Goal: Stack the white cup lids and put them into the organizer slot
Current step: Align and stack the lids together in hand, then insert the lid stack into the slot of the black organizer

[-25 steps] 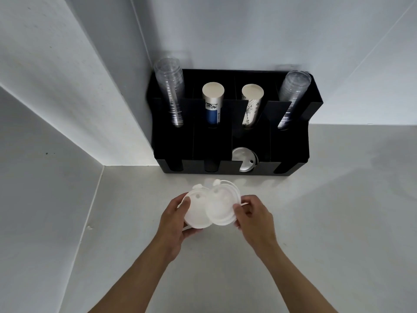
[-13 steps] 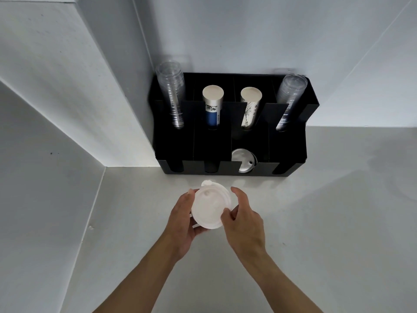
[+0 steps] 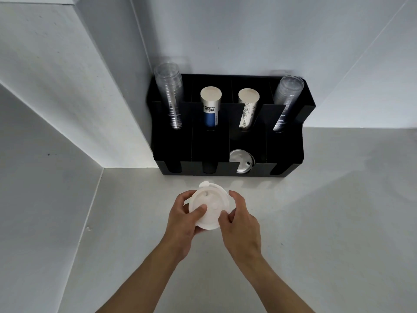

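White cup lids (image 3: 209,207) are gripped as one stack between the left hand (image 3: 184,219) and right hand (image 3: 240,222), fingers curled on the rims, over bare grey counter (image 3: 316,233) just before the black organizer (image 3: 291,154). Behind it, one lid (image 3: 241,160) is seated in a front slot; four cup stacks are counted behind.

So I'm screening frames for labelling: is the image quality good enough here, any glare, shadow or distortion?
Head view: sharp overall; wide-angle bends the wall edges; the white plastic cup lids held by both hands are nearly blown out; the black organizer's lower slots sit in deep shadow, dimming the lid inside.
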